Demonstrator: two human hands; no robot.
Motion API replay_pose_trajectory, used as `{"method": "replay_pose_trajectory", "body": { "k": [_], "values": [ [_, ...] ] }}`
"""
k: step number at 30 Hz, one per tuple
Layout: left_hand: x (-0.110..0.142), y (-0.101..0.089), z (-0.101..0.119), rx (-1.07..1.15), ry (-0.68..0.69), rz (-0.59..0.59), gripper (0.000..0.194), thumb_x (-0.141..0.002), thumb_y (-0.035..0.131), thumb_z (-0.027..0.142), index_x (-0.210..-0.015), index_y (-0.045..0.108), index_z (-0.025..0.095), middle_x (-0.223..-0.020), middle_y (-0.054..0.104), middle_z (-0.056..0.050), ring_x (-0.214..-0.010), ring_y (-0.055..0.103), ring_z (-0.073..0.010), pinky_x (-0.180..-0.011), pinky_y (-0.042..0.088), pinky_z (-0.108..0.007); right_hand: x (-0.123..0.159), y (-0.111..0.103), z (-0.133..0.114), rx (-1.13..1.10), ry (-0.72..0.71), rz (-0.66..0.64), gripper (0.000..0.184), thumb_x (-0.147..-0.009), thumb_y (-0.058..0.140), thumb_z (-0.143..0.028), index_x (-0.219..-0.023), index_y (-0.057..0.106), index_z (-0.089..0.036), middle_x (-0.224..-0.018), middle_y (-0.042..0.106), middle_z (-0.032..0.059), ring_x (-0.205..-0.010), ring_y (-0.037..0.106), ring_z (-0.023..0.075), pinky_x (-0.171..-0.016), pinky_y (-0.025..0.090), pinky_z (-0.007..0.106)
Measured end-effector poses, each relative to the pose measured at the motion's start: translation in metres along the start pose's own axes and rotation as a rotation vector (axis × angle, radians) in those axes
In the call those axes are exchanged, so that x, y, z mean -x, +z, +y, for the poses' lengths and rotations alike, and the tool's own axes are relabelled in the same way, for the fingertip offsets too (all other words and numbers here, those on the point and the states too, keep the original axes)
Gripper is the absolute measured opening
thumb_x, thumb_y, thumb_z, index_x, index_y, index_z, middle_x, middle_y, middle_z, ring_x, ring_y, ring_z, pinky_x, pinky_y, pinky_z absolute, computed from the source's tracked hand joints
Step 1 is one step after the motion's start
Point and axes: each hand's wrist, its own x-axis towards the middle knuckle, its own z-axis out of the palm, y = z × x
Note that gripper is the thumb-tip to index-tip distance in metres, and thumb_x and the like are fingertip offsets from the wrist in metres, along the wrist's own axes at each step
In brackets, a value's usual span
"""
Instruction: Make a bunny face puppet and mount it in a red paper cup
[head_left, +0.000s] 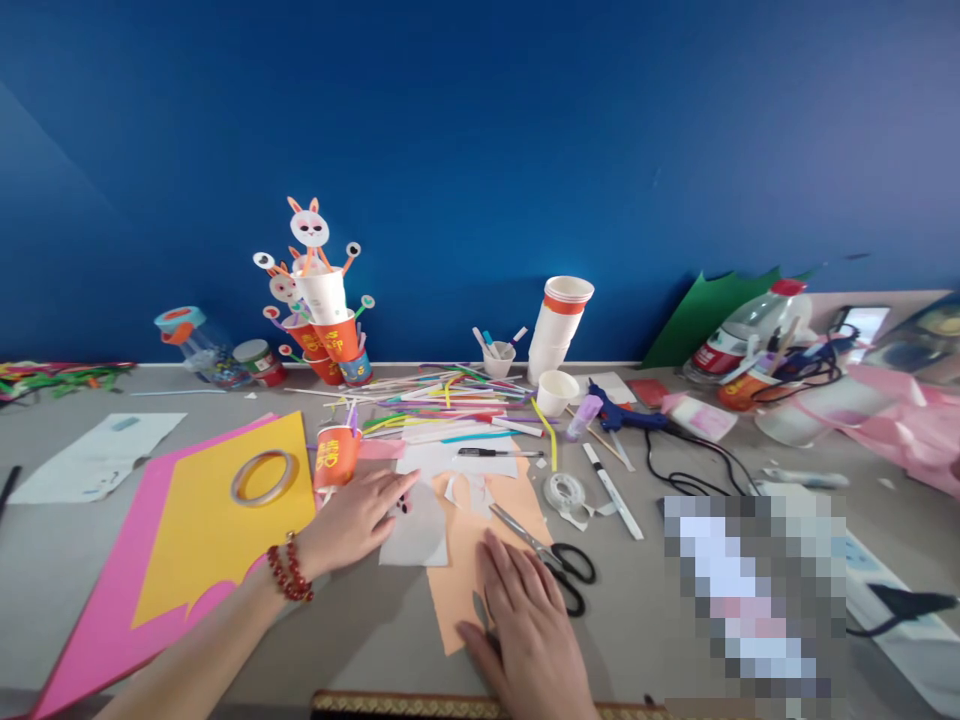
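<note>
My left hand (pixel 360 515), with a red bead bracelet (pixel 291 572) at its wrist, lies with fingers stretched out at the edge of a white paper sheet (pixel 420 545). Small dark marks show on that sheet beside the fingertips. My right hand (pixel 529 625) rests flat on a peach paper sheet (pixel 454 600), fingers extended and thumb apart. A small greyish shape, which I cannot make out, shows between thumb and index finger. Black-handled scissors (pixel 551 555) lie just beyond the right fingers, blades pointing away to the left. A cut white paper scrap (pixel 457 492) lies on the peach sheet.
Yellow paper (pixel 202 520) with a roll of tape (pixel 262 478) lies left. Paper cups with rabbit faces (pixel 310 228) stand behind. Pipe cleaners (pixel 450 400), a pen (pixel 499 453), a marker (pixel 613 490), a tape dispenser (pixel 564 492) and a blue glue gun (pixel 626 415) lie around.
</note>
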Motion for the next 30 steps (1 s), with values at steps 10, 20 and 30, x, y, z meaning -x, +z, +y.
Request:
{"method": "replay_pose_trajectory", "body": {
  "k": [10, 20, 30],
  "values": [
    [-0.018, 0.023, -0.003, -0.196, -0.125, 0.203, 0.046, -0.094, 0.049, 0.030, -0.138, 0.044, 0.015, -0.118, 0.065, -0.014, -0.108, 0.060, -0.0302, -0.093, 0.050, -0.045, -0.001, -0.002, 0.001, 0.025, -0.027, 0.012, 0.059, -0.092, 0.053, -0.048, -0.139, 0.051, -0.013, -0.148, 0.047, 0.0100, -0.127, 0.051, 0.0302, -0.104, 0.036, 0.044],
    [0.007, 0.009, 0.032, -0.022, 0.123, 0.054, 0.056, -0.097, 0.047, 0.040, -0.148, 0.034, 0.020, -0.150, 0.044, -0.010, -0.138, 0.039, -0.0269, -0.114, 0.034, -0.044, 0.000, 0.003, -0.003, 0.048, 0.000, 0.015, 0.064, -0.092, 0.053, -0.049, -0.143, 0.045, -0.011, -0.149, 0.045, 0.0136, -0.135, 0.043, 0.0310, -0.108, 0.030, 0.046],
    [0.011, 0.026, 0.041, -0.028, 0.299, -0.039, 0.075, -0.094, 0.043, 0.059, -0.155, 0.016, 0.023, -0.159, 0.029, -0.009, -0.146, 0.026, -0.0279, -0.121, 0.017, -0.049, -0.012, 0.014, -0.016, 0.047, 0.141, -0.010, 0.068, -0.092, 0.053, -0.050, -0.143, 0.045, -0.007, -0.148, 0.046, 0.0191, -0.130, 0.046, 0.0355, -0.103, 0.034, 0.048]
  ]
}}
